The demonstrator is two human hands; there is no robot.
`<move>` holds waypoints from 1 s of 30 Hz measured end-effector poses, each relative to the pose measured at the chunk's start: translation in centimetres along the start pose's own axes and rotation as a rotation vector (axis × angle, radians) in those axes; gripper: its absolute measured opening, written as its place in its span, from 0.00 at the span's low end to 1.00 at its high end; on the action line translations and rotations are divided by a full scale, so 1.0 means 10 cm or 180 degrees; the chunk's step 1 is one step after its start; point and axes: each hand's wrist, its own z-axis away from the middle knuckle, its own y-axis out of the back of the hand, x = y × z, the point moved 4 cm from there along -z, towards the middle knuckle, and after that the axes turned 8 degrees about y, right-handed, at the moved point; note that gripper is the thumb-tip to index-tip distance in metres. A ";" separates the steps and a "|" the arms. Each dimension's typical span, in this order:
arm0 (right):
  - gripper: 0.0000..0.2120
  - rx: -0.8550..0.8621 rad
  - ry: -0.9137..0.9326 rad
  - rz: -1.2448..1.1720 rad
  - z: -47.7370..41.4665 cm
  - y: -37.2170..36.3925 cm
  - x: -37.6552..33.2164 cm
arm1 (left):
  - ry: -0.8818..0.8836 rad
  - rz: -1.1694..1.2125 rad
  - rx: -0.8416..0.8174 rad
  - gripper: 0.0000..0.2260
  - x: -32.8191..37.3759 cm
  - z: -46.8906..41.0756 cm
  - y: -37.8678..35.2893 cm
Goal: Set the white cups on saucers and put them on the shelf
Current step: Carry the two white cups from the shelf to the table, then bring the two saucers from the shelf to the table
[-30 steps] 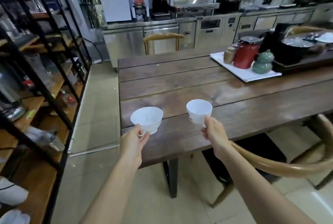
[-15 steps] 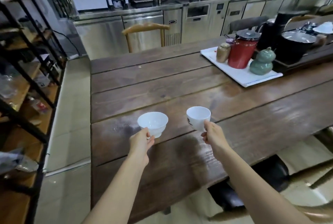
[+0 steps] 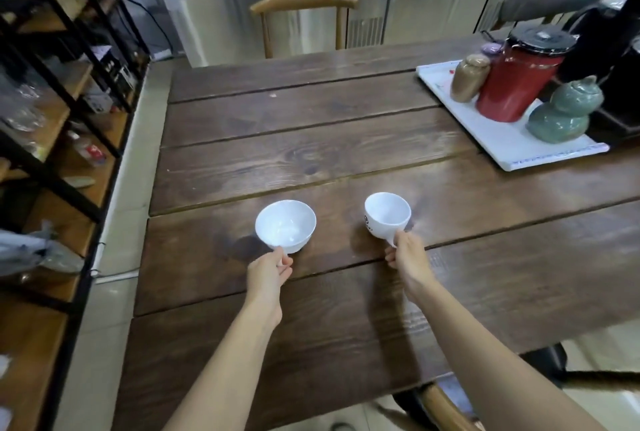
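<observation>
From the head view, the left hand (image 3: 268, 269) pinches the handle of a wide, shallow white ceramic cup (image 3: 286, 225), and the right hand (image 3: 408, 259) pinches the handle of a narrower white ceramic cup with a small dark logo (image 3: 388, 214), both over the near part of the dark plank wooden table (image 3: 294, 139) (touching it or not, I cannot tell). Far right, a white rectangular tray (image 3: 498, 143) carries a red canister with a black lid (image 3: 519, 80), a green gourd-shaped ceramic jar (image 3: 562, 112) and a small brown jar (image 3: 469, 77); a black metal shelf rack with wooden boards (image 3: 59, 101) stands at the left.

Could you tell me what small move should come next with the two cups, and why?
Probably lower both cups onto the table: the left hand and right hand each hold a cup just above it, and no saucers are in view.
</observation>
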 end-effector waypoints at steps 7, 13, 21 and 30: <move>0.10 -0.0167 0.0047 0.0056 -0.01 0.05 0.15 | -0.0186 0.0000 -0.0050 0.12 -0.31 0.04 -0.02; 0.14 0.0018 0.0401 0.1049 0.11 0.27 -0.02 | -0.0113 -0.0026 -0.0245 0.10 -0.28 0.15 0.05; 0.32 -0.0372 0.1933 0.2547 0.93 -0.22 -0.60 | -0.1338 -0.1290 0.0751 0.22 -0.22 0.52 1.04; 0.38 -0.1650 0.3363 0.2596 2.92 -1.80 -0.64 | -0.1840 -0.2485 0.2352 0.29 -0.76 1.65 3.53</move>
